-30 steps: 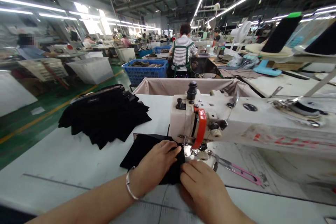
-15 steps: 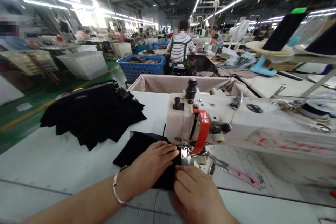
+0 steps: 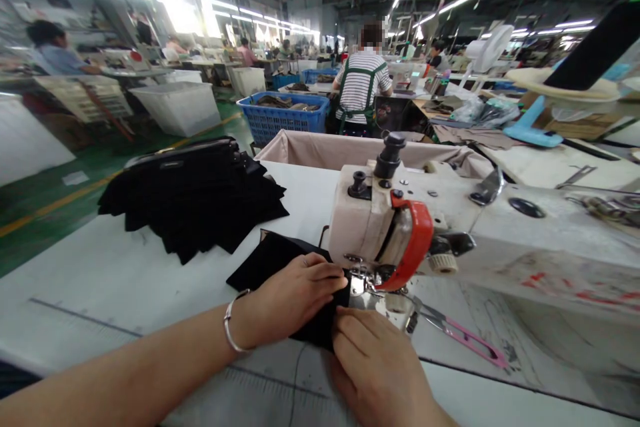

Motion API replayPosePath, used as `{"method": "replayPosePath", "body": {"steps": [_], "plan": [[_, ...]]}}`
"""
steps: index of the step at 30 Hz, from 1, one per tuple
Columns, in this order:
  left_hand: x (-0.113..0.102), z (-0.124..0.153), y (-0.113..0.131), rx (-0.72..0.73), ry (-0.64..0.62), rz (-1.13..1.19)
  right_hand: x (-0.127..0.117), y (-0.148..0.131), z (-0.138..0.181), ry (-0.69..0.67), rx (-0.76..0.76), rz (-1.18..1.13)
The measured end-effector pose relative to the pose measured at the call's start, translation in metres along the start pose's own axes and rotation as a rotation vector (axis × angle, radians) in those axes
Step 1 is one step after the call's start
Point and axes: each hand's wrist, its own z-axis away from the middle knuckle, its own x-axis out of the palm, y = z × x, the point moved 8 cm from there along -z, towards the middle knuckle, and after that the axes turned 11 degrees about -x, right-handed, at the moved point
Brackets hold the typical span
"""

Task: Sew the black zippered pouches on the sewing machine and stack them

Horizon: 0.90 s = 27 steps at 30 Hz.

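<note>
A piece of black fabric [image 3: 270, 265] lies on the white table [image 3: 125, 287] under the needle of a cream sewing machine [image 3: 400, 227] with a red guard. My left hand [image 3: 293, 297], a bracelet on its wrist, rests flat on the fabric with fingers stretched toward the presser foot [image 3: 361, 277]. My right hand [image 3: 375, 363] presses on the near edge of the fabric, fingers together, just in front of the foot.
A stack of black fabric pieces [image 3: 195, 197] sits at the left of the table. Pink-handled thread snips [image 3: 463, 337] lie right of the needle. A beige cloth bin [image 3: 350, 147] stands behind the table. A person in a striped shirt [image 3: 363, 90] works beyond, near a blue basket [image 3: 280, 117].
The view has shifted slightly. Both hands stay on the black fabric at the presser foot, with little visible movement.
</note>
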Motion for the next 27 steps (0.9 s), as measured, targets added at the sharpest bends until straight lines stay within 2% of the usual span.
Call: {"method": "replayPosePath", "body": {"steps": [3, 6, 8, 11, 14, 17, 21, 27], "plan": [[0.004, 0.001, -0.003, -0.011, 0.015, -0.007, 0.002, -0.002, 0.000, 0.016, -0.008, -0.008], [0.005, 0.007, -0.005, -0.001, 0.049, -0.034, -0.013, 0.001, -0.001, 0.039, -0.006, -0.045], [0.002, 0.015, -0.004, 0.012, 0.066, -0.020, -0.030, 0.009, 0.002, -0.040, 0.026, -0.102], [-0.004, 0.030, 0.004, 0.083, 0.066, 0.038, -0.049, 0.031, 0.016, -0.245, 0.159, -0.152], [-0.004, 0.041, 0.014, 0.152, 0.067, 0.039, -0.048, 0.052, 0.031, -0.348, 0.269, -0.201], [-0.002, 0.042, 0.016, 0.135, 0.108, 0.043, -0.032, 0.069, 0.034, -0.262, 0.391, -0.068], [-0.004, 0.037, 0.009, 0.036, 0.089, 0.174, -0.013, 0.067, 0.024, -0.164, 0.352, 0.218], [-0.007, 0.036, 0.001, -0.006, 0.024, 0.330, -0.015, 0.069, 0.015, -0.134, 0.332, 0.299]]}}
